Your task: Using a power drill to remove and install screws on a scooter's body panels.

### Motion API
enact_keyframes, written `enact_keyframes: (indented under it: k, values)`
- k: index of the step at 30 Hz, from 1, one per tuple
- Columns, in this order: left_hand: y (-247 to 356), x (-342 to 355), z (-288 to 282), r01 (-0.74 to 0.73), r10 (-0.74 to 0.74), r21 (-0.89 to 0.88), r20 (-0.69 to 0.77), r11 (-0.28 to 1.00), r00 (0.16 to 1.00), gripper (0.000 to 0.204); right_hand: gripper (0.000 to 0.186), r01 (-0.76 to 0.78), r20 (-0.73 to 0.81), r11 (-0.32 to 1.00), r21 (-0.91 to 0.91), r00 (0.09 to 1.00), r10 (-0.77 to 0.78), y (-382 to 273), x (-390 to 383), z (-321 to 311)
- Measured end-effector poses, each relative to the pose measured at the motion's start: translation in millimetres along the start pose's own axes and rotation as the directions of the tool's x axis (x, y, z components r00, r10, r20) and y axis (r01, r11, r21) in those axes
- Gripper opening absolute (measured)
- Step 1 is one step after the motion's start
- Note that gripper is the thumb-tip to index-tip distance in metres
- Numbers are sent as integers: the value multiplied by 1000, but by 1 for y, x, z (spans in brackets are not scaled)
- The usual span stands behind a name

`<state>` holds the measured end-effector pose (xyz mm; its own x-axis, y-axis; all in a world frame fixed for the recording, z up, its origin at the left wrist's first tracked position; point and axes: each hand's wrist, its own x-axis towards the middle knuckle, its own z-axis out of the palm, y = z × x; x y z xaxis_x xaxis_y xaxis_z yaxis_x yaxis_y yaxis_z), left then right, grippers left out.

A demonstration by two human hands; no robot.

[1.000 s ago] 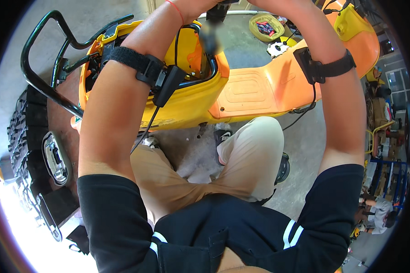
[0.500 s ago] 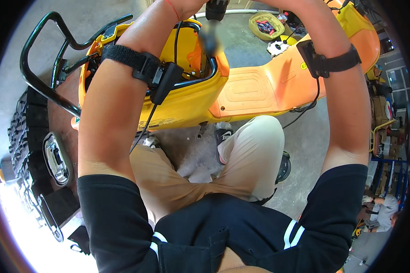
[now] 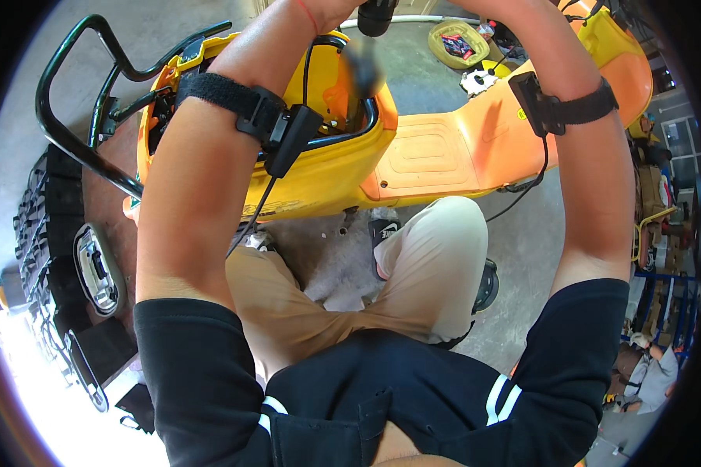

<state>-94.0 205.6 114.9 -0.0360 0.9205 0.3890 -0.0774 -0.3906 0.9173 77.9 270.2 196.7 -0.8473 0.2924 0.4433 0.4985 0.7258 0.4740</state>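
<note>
Both my arms are raised toward the top edge, over a yellow scooter. My left hand shows only its heel, beside a black cylindrical part; the fingers are cut off, so whether it grips that part cannot be told. Of my right hand just the wrist side shows at the upper edge, fingers out of view. Below the black part, a dark blurred shape hangs over the scooter's open seat compartment. Strapped black devices with cables sit on both forearms.
A dark tubular rail juts out at the scooter's left end. Its orange footboard lies beyond my bent knee. A yellowish basin stands on the far floor. Black ribbed parts are at left; another person is at lower right.
The black cylindrical part and my left forearm have shifted slightly right in the picture, with the scooter. The person at lower right has changed posture.
</note>
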Motion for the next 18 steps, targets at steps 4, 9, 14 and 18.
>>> enact_keyframes:
  k: [4, 9, 14, 18]
  values:
    - [-5, 0, 2, -31, 31, -54, -1, 998, 1000, 43, 40, -12, 18, 999, 30, 1000, 12, 0, -1, 1]
    - [-7, 0, 3, -62, 62, -84, -7, 995, 998, 44, 38, -3, 2, 1000, 13, 1000, 3, -2, -1, 3]
    - [-9, -5, -3, -3, 4, -12, 32, 1000, 999, 48, 37, -9, -1, 999, 39, 1000, 9, -4, -10, 6]
    - [-14, 2, -5, -17, 16, 90, 18, 996, 1000, 52, 38, -42, -22, 999, 30, 999, 43, -6, -8, 7]
